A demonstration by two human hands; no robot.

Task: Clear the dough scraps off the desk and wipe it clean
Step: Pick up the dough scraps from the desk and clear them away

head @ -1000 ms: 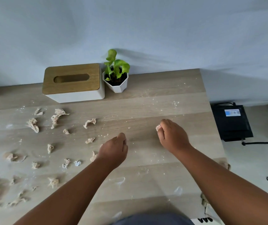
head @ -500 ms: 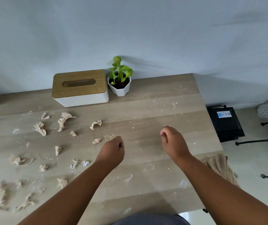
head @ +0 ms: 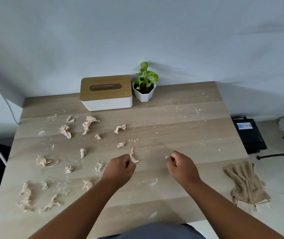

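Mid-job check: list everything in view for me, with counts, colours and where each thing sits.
dough scraps: over a dozen, pale beige, scattered over the desk's left half
desk: one, light wood, flour-dusted
tissue box: one, white with wooden lid, back edge
potted plant: one, green in white pot, right of the box
cloth: one, beige, crumpled at the desk's right edge
black device: one, on the floor to the right
left hand: closed, pinching a dough scrap
right hand: curled; contents unclear

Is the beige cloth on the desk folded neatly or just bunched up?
Bunched up: the beige cloth lies rumpled in loose folds at the desk's right edge.
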